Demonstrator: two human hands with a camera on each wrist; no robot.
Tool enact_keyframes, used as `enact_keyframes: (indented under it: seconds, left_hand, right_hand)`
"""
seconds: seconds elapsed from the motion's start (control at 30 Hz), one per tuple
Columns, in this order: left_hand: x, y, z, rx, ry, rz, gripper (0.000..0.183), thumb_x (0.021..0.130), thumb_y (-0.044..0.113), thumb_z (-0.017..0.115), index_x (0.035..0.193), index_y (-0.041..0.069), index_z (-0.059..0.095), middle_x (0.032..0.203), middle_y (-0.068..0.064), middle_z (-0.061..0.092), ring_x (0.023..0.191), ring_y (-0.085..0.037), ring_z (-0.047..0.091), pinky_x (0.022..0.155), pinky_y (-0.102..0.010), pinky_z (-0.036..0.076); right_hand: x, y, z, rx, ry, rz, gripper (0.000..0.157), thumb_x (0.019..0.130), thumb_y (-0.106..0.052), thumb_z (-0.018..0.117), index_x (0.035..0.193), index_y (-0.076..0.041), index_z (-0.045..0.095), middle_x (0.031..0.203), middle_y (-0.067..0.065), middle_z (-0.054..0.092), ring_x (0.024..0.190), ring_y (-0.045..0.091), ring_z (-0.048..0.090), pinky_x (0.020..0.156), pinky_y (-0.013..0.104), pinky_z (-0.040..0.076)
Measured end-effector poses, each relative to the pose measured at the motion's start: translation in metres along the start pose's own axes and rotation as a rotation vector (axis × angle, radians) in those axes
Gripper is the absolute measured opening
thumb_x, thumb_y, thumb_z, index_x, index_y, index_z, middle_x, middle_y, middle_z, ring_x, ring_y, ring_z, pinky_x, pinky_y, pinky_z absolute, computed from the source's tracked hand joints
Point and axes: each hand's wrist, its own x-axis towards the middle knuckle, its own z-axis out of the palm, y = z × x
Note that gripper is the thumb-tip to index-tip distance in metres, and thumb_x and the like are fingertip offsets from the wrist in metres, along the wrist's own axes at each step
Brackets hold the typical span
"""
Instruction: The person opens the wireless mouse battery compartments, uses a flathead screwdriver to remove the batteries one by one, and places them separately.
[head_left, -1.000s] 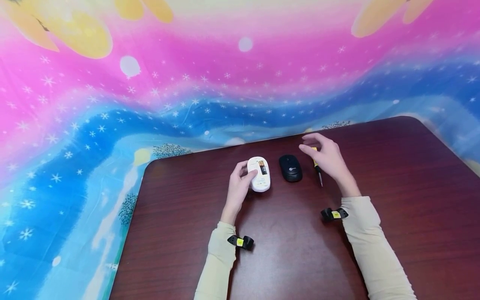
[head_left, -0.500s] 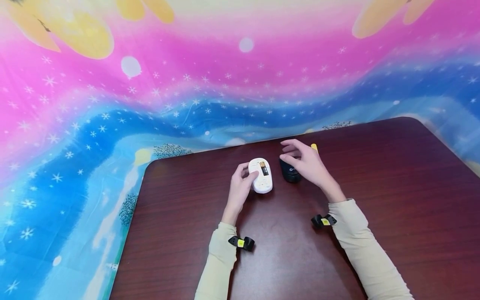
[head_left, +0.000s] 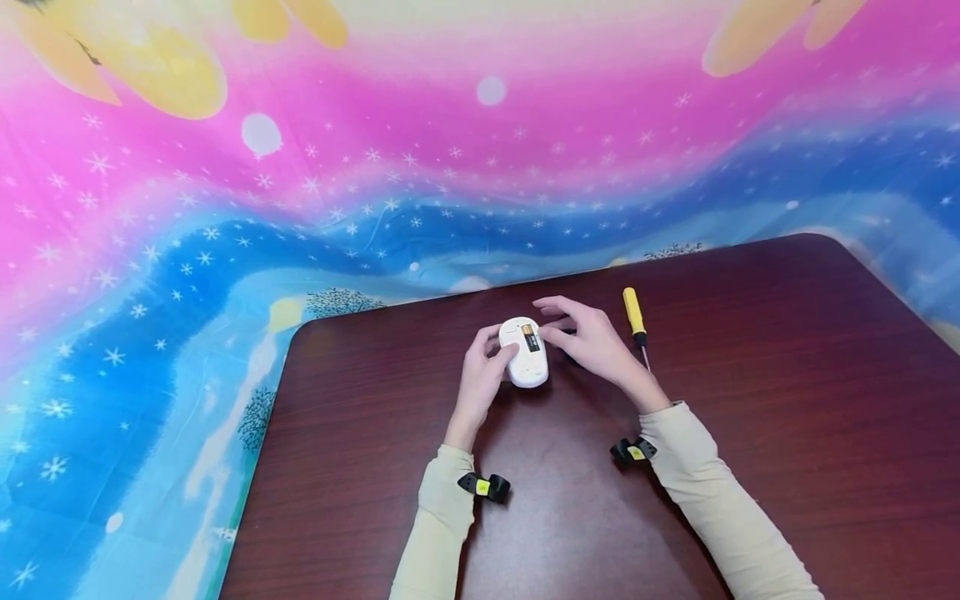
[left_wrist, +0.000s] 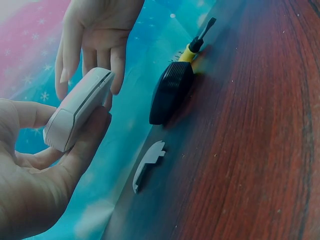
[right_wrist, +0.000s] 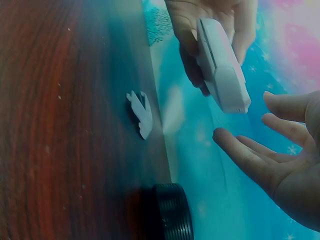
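Note:
My left hand (head_left: 482, 377) grips a white computer mouse (head_left: 527, 372), thumb on its upturned underside. A battery (head_left: 530, 337) lies in the uncovered compartment there. My right hand (head_left: 596, 346) hovers just right of the mouse, fingers extended; in the right wrist view a gap parts its fingertips from the mouse. A white battery cover (left_wrist: 146, 162) rests on the table below the hands, seen in both wrist views. Beside it stands a black mouse (left_wrist: 171, 92), mostly hidden by my right hand in the head view.
A yellow-handled screwdriver (head_left: 633, 312) lies to the right of the right hand on the dark wooden table (head_left: 360, 417). A patterned cloth backdrop (head_left: 420, 167) rises behind the table's far edge.
My right hand has moved left, from above the screwdriver, past the black mouse, to beside the white mouse. The left hand has kept its grip, shifting only slightly.

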Motion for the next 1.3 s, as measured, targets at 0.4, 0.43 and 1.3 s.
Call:
enact_keyframes:
  seconds: [0.4, 0.43, 1.3]
  left_hand:
    - [0.000, 0.001, -0.001, -0.033, -0.022, -0.008, 0.041, 0.098, 0.007, 0.063, 0.138, -0.002, 0.056, 0.124, -0.021, 0.067, 0.082, -0.014, 0.066, 0.067, -0.030, 0.057]
    - [0.000, 0.001, -0.001, -0.034, -0.021, -0.010, 0.041, 0.098, 0.007, 0.064, 0.138, -0.001, 0.056, 0.124, -0.021, 0.067, 0.082, -0.013, 0.065, 0.067, -0.030, 0.056]
    - [0.000, -0.002, -0.002, 0.018, -0.030, 0.013, 0.040, 0.098, 0.009, 0.065, 0.136, -0.001, 0.058, 0.125, -0.020, 0.069, 0.086, -0.013, 0.066, 0.067, -0.028, 0.055]
  right_hand:
    - [-0.001, -0.001, 0.013, 0.025, -0.056, -0.001, 0.040, 0.099, -0.003, 0.065, 0.139, -0.005, 0.061, 0.137, 0.015, 0.064, 0.108, 0.031, 0.071, 0.093, 0.048, 0.057]
    - [-0.001, -0.001, 0.014, 0.030, -0.058, 0.001, 0.039, 0.099, -0.002, 0.064, 0.138, -0.005, 0.061, 0.136, 0.016, 0.064, 0.108, 0.031, 0.071, 0.093, 0.048, 0.057]
    - [-0.001, -0.005, 0.016, 0.159, -0.070, 0.059, 0.023, 0.097, 0.008, 0.062, 0.120, 0.005, 0.059, 0.116, 0.020, 0.065, 0.099, 0.029, 0.070, 0.078, 0.046, 0.060]
